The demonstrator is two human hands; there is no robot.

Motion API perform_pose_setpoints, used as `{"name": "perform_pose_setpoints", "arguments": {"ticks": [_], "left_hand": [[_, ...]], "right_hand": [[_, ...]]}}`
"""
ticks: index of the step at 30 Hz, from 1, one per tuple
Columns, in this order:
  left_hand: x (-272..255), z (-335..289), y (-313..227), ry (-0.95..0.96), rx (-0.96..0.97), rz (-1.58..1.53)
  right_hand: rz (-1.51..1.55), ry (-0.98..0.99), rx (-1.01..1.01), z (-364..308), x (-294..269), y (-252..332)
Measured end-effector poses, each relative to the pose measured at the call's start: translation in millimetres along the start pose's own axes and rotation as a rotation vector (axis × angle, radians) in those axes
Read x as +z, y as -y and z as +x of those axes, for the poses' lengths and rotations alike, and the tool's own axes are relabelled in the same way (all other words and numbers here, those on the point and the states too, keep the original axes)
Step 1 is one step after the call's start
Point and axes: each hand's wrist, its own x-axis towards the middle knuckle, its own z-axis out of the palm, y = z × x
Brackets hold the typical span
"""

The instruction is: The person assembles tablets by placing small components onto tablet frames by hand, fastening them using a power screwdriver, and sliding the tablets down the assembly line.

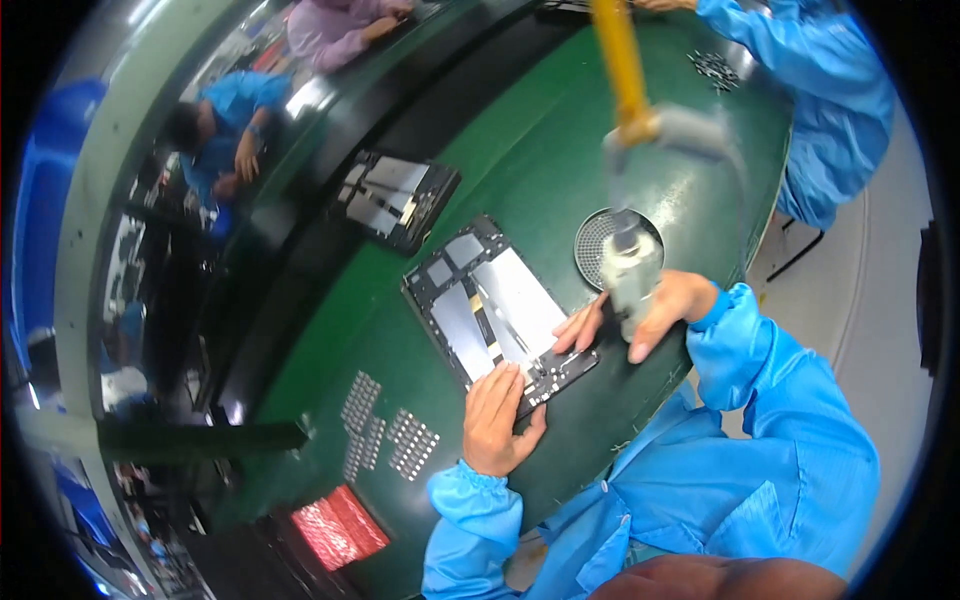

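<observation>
An opened tablet (530, 290) lies on the green table in front of me, with silver battery panels, a dark frame and a gold-coloured strip showing. My left hand (495, 420) rests at its near left corner, fingers stretched flat on top and thumb apart along the edge. Over the tablet's right side, my right hand (675, 308) is wrapped round a pale electric screwdriver (632, 280), slightly blurred. Some right fingers reach past the tool to the tablet's edge. The screwdriver's tip cannot be made out. Behind the tool sits a round grey mesh dish (594, 245), partly covered.
A dark stack of similar tablets (400, 200) stands farther back. Sheets of small pads (412, 445) and a red wrapped packet (340, 527) lie at the left. A yellow arm (620, 65) hangs overhead. Small parts (713, 70) lie near a blue-sleeved co-worker (825, 85) at far right.
</observation>
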Motion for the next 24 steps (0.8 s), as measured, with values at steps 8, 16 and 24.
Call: {"name": "perform_pose_setpoints", "arguments": {"ticks": [8, 16, 24], "left_hand": [[-0.2, 4.8, -4.7, -0.083, -0.012, 0.164], [-72.1, 20.9, -11.4, -0.338, -0.063, 0.452], [-132.2, 46.6, 61.7, -0.397, -0.253, 0.661]], "right_hand": [[0.191, -0.013, -0.066, 9.3, 9.5, 14.5], [0.161, -0.162, -0.226, 30.7, -2.7, 23.4], [0.223, -0.157, -0.09, 51.4, -12.2, -13.8]]}}
